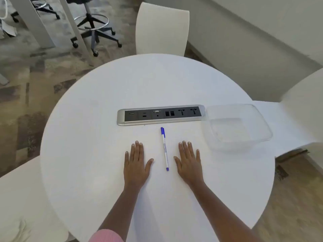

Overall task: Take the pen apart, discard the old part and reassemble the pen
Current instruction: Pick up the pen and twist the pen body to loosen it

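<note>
A white pen (164, 148) with a blue cap and a blue end plug lies on the round white table (97, 119), cap end pointing away from me. My left hand (136, 161) rests flat on the table just left of the pen, fingers spread, holding nothing. My right hand (189, 159) lies flat just right of the pen, also holding nothing. Neither hand touches the pen.
A clear plastic container (239, 127) stands on the table at the right, past my right hand. A silver and black socket strip (160, 114) is set into the table beyond the pen. White chairs (161, 28) surround the table.
</note>
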The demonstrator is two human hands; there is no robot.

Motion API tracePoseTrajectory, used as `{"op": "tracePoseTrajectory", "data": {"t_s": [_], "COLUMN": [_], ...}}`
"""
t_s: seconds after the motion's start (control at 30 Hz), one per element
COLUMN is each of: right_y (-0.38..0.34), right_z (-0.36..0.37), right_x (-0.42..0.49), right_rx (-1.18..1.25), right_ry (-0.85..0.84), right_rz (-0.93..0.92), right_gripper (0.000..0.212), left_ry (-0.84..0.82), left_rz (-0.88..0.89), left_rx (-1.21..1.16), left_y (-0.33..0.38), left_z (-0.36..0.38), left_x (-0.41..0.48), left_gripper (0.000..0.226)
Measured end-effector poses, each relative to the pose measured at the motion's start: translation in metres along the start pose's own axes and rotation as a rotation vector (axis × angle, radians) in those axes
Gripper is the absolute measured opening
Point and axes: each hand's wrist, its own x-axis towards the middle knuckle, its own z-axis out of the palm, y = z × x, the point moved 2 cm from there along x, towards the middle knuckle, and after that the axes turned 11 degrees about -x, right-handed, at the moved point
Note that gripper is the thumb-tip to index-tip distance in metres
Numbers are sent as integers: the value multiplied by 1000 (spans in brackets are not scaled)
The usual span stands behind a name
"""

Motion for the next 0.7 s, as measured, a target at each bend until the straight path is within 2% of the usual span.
{"op": "tracePoseTrajectory", "data": {"t_s": [0.23, 0.57, 0.7], "right_y": [-1, -1, -8], "right_z": [-3, -6, -21], "right_x": [-1, 1, -3], "right_rx": [9, -1, -41], "right_ry": [90, 20, 162], "right_rz": [13, 17, -27], "right_gripper": [50, 49, 36], "left_ry": [54, -6, -38], "left_rz": [17, -8, 18], "left_rx": [42, 12, 46], "left_y": [-5, -5, -9], "left_z": [4, 2, -1], "left_x": [1, 1, 2], "left_gripper": [89, 91, 97]}}
